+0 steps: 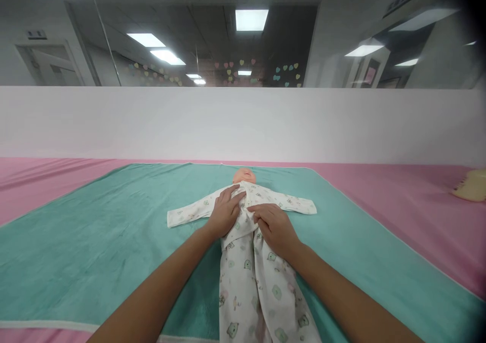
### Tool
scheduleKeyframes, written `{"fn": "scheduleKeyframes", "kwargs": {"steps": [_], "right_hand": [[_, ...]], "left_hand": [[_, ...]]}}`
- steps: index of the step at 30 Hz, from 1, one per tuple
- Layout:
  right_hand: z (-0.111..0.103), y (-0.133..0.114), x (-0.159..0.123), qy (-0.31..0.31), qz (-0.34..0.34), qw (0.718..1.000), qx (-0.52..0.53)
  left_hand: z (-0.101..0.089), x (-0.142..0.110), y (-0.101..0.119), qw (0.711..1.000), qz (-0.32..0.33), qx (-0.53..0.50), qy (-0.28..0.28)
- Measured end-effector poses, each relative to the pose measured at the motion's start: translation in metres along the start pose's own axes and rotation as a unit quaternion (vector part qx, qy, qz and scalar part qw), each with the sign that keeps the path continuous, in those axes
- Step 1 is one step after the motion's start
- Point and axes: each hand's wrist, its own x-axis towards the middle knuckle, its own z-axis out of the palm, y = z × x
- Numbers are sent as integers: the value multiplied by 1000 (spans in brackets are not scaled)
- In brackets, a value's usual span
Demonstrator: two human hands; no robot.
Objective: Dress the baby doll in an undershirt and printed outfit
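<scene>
A baby doll (244, 175) lies on its back, its head at the far end. It wears a white romper (239, 277) printed with small bears, the long sleeves spread to both sides and the legs stretching toward me. My left hand (227, 211) rests on the romper's chest, fingers extended along the left side of the front seam. Just right of that seam, my right hand (274, 225) has its thumb and fingers closed in a pinch on the front edge of the romper. What lies under its curled fingers is hidden.
A teal blanket (94, 242) with a pale edge lies under the doll, on a pink cover (402, 201). Behind stands a low white wall (243, 123) with glass above it. A yellowish object (472, 185), partly cut off, sits at the far right.
</scene>
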Motion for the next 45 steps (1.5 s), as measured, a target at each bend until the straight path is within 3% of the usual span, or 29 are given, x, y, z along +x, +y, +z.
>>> {"fn": "scheduleKeyframes", "kwargs": {"steps": [8, 15, 20, 24, 31, 39, 45], "right_hand": [[2, 0, -1, 1, -18, 1000, 19], [1, 1, -4, 5, -51, 999, 0], [2, -1, -2, 21, -36, 999, -7], [4, -3, -1, 22, -5, 1000, -6], [4, -4, 0, 7, 18, 1000, 2], [4, -3, 1, -8, 27, 1000, 11], [4, -2, 1, -6, 7, 1000, 18]], "left_hand": [[-7, 1, 7, 999, 22, 18, -16], [-6, -2, 6, 998, 34, -8, 42], [-5, 0, 5, 997, 43, -34, 52], [-4, 3, 5, 998, 42, -29, 20], [-5, 3, 10, 997, -21, -58, -52], [-15, 3, 37, 974, -79, -208, -47], [-17, 2, 33, 958, -90, -270, -39]]}}
